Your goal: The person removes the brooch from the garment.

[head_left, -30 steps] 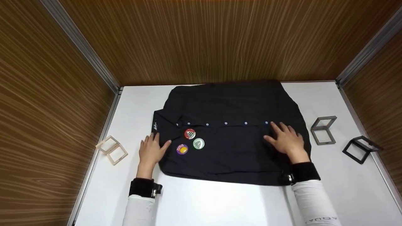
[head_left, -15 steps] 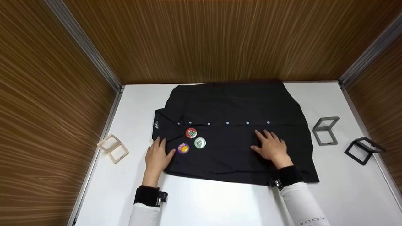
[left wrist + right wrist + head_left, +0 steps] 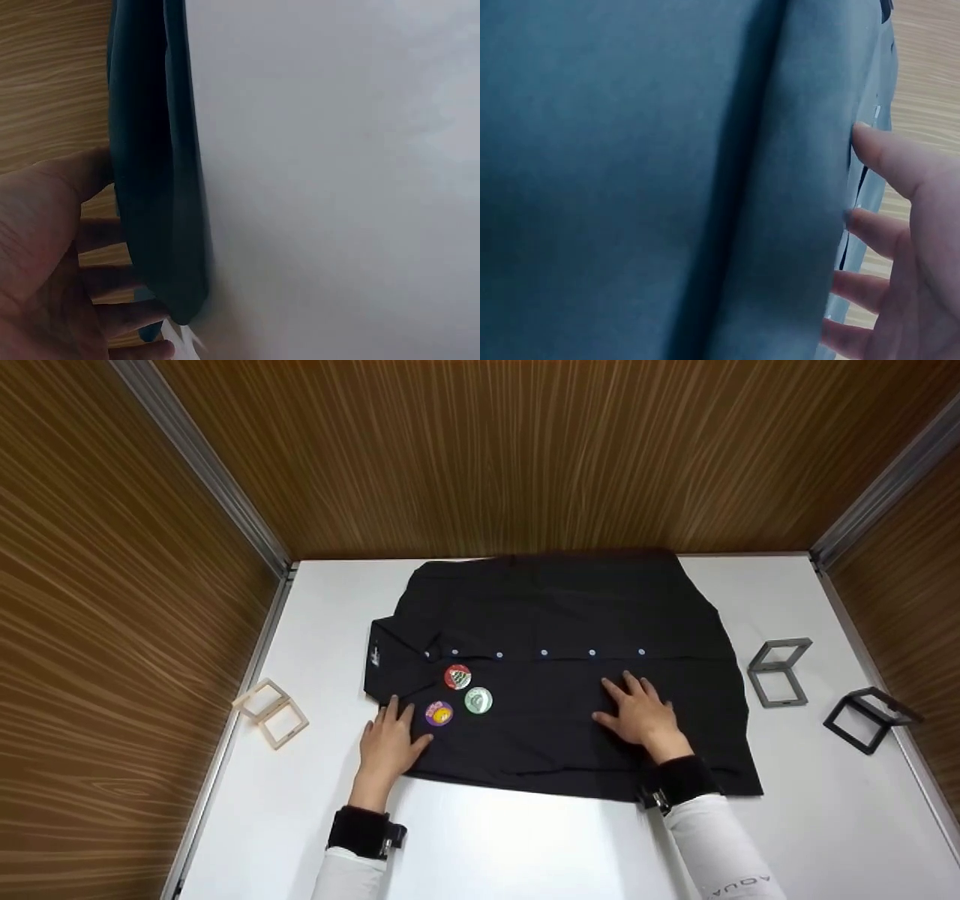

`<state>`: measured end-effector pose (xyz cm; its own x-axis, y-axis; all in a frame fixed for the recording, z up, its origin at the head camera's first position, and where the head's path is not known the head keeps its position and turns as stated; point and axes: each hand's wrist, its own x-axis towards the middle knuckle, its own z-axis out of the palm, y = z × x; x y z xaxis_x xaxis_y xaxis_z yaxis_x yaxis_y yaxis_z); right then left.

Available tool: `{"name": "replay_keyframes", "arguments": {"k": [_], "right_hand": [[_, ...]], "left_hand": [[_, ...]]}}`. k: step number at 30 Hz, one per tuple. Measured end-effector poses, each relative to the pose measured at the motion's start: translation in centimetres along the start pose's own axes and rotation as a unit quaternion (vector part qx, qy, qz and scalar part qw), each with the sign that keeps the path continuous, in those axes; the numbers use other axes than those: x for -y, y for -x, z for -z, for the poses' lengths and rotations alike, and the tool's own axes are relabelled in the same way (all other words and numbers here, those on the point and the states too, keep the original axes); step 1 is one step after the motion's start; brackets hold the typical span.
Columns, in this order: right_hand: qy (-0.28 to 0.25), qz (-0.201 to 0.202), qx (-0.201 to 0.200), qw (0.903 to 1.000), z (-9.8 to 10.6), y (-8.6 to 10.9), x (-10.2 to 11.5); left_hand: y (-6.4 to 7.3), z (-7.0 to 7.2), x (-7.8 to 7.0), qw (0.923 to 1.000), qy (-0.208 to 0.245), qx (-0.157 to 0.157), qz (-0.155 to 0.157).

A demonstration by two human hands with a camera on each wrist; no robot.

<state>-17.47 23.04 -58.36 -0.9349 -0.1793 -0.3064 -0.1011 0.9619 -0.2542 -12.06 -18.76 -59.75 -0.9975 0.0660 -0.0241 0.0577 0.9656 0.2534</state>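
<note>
A black button-up shirt (image 3: 540,720) lies spread flat, its collar (image 3: 394,656) toward the left and a row of pale buttons across its middle. Three round badges sit on its chest near the collar: a red badge (image 3: 457,676), a green badge (image 3: 478,700) and a purple badge (image 3: 439,713). My left hand (image 3: 388,746) rests on the shirt's near left edge, fingers spread, just below the collar. Farther right, my right hand (image 3: 641,716) lies on the shirt front below the buttons, its fingers straight and apart. In both wrist views the fingertips touch the cloth.
A beige hinged frame (image 3: 271,714) stands on the white table (image 3: 525,847) at the left. At the right are a grey hinged frame (image 3: 778,673) and a black hinged frame (image 3: 870,718). Wood-patterned panels (image 3: 525,457) wall in the back and both sides.
My right hand has slid left across the shirt from near its hem. My left hand has moved slightly right and nearer, off the collar. The near right corner of the hem now lies out flat.
</note>
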Motion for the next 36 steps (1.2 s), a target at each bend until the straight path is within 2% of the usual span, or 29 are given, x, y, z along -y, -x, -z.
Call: {"name": "replay_keyframes", "arguments": {"k": [4,15,27,33,36], "right_hand": [[-0.001,0.002,-0.001,1.0000,-0.3,-0.2,-0.1],[-0.006,0.012,0.003,0.9999,-0.1,-1.1,-0.8],[-0.025,0.030,-0.007,0.9992,0.4,-2.4,-2.6],[-0.033,0.032,-0.004,0.9989,0.4,-2.7,-2.8],[-0.031,0.031,-0.005,0.9990,0.5,-2.5,-2.7]], "left_hand": [[0.3,-0.1,0.1,0.9995,-0.005,0.028,0.010],[0.9,-0.2,-0.3,0.9981,-0.003,0.053,0.031],[0.6,-0.2,-1.9,0.9988,-0.024,0.037,0.023],[0.1,0.1,-2.4,0.9985,-0.031,0.039,0.024],[-0.2,0.2,-2.7,0.9994,-0.029,0.013,0.012]]}}
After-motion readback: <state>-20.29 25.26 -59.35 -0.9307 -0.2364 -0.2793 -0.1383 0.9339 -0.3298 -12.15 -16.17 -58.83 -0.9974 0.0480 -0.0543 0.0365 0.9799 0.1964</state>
